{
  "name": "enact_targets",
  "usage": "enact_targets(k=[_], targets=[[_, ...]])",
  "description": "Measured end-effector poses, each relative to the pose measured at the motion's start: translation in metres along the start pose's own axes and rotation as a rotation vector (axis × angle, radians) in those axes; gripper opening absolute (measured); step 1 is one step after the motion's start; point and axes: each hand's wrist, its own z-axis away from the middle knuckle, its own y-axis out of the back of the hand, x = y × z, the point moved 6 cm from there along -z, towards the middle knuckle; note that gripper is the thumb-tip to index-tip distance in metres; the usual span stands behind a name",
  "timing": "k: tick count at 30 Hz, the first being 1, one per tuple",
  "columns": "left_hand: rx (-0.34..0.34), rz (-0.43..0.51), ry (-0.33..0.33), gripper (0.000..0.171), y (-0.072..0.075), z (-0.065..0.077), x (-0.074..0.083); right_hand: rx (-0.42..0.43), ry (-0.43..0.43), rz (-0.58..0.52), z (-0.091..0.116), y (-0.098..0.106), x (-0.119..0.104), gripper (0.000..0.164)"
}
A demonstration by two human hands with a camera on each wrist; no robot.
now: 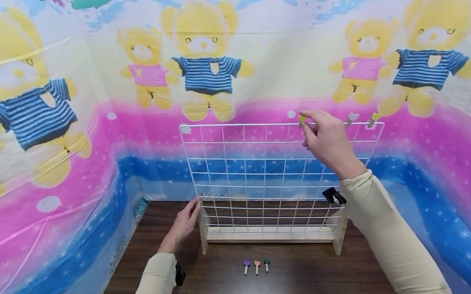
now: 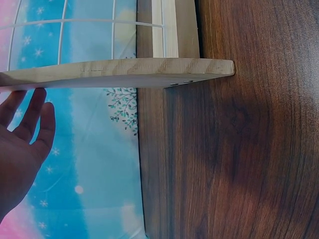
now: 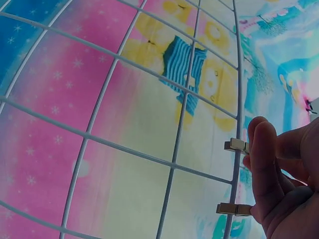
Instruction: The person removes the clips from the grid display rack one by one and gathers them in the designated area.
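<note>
My right hand point(image 1: 330, 140) pinches a small wooden clothespin with a yellow heart point(image 1: 302, 118) at the top rail of a white wire grid point(image 1: 264, 166). Seen from the right wrist, the pinched clothespin point(image 3: 236, 145) straddles the rail, with another clothespin point(image 3: 233, 209) clipped close by. Farther right on that rail sit a white-heart clothespin point(image 1: 353, 118) and a yellow-heart clothespin point(image 1: 375, 119). Down at the grid's left side, my left hand point(image 1: 184, 223) has its fingertips against the outer face of the wooden side piece point(image 2: 119, 67), fingers only lightly bent.
Purple point(image 1: 247, 267), orange point(image 1: 257, 267) and green point(image 1: 267, 264) heart clothespins lie in a row on the dark wooden table point(image 1: 304, 281), in front of the stand's wooden base bar point(image 1: 271, 237). A bear-printed cloth point(image 1: 286, 57) hangs behind and along both sides.
</note>
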Motion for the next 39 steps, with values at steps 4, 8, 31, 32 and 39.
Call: enact_targets(k=[4, 8, 31, 32, 39], targets=[[0.002, -0.003, 0.003, 0.037, 0.0, 0.0, 0.0, -0.016, -0.03, -0.011, -0.002, -0.001, 0.002, 0.034], [-0.001, 0.0, 0.004, 0.037, 0.0, 0.0, 0.0, -0.021, -0.053, -0.03, -0.004, -0.002, 0.004, 0.031], [-0.009, 0.001, 0.006, 0.039, 0.001, 0.001, 0.0, 0.026, -0.085, -0.088, -0.009, -0.002, 0.01, 0.023], [-0.009, 0.001, -0.002, 0.039, 0.001, 0.001, 0.0, 0.027, -0.088, -0.091, -0.009, -0.002, 0.011, 0.022], [-0.005, 0.016, -0.037, 0.039, 0.001, 0.002, 0.001, 0.037, -0.101, -0.109, -0.009, -0.002, 0.012, 0.02]])
